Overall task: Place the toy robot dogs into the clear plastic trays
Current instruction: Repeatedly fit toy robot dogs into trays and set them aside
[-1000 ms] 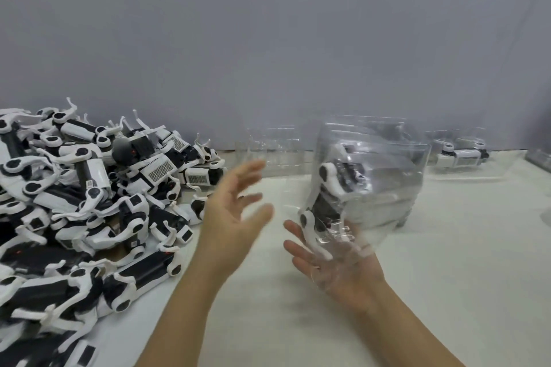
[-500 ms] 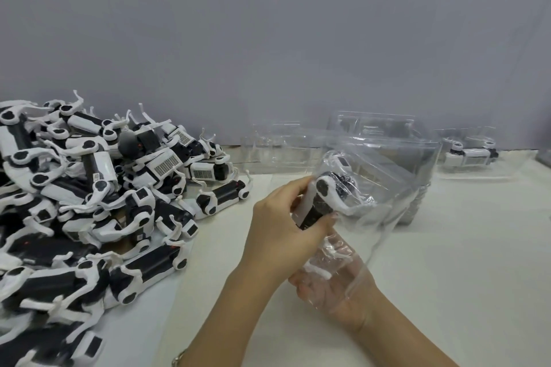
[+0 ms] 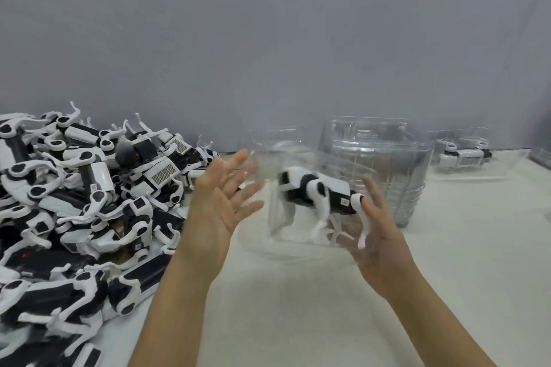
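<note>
A black-and-white toy robot dog (image 3: pixel 316 191) sits inside a clear plastic tray (image 3: pixel 275 222) that is held up above the table and looks blurred. My right hand (image 3: pixel 376 237) is against the tray's right side, fingers straight, seen partly through the plastic. My left hand (image 3: pixel 222 198) is just left of the tray, fingers spread and holding nothing. A large pile of toy robot dogs (image 3: pixel 74 202) covers the table's left side.
A stack of clear trays (image 3: pixel 396 164) stands right behind the held tray. Another clear tray holding a dog (image 3: pixel 465 155) lies at the back right. A grey wall (image 3: pixel 268 39) runs along the far table edge. White tabletop (image 3: pixel 298 307) lies in front.
My left hand has let go of the dog and pulled back to the left with its fingers spread. The tray with the dog has turned so that the dog stands lengthwise.
</note>
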Tool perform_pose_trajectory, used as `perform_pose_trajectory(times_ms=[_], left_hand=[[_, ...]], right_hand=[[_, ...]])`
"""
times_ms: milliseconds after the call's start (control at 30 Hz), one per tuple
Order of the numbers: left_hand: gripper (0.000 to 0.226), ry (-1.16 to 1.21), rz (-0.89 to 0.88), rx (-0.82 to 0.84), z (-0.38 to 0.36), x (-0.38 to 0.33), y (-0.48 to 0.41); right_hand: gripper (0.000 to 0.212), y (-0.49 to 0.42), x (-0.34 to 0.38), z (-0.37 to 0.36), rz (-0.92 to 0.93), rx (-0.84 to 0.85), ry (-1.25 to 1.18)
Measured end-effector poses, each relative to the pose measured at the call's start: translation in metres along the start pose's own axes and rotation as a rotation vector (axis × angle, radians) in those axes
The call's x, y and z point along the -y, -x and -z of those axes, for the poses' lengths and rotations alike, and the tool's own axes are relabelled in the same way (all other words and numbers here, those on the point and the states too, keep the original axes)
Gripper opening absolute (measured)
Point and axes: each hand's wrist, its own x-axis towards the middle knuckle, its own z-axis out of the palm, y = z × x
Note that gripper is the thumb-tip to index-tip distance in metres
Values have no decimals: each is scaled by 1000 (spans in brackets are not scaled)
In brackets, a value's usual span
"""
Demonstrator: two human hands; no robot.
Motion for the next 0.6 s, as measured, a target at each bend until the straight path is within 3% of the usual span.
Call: perform_pose_trajectory(times_ms=[100,167,300,467,533,600], left_hand=[[112,-407,3,27,-19,4,10],[119,-481,-40,-18,-26,13,14],[103,-472,-97,-66,-28,22,12],[84,-431,9,-80,-39,35,13],[106,-358,115,-16,-47,44,15],[133,-202,286,121,-56,58,17]], right_hand=[[62,5,2,-10,121,-35,201],[72,8,4,-13,182,-44,294],[68,11,10,-16,230,-96,377],[63,19,28,-4,177,-134,539],[66,26,40,9,103,-148,602],[52,33,54,27,38,-212,641]])
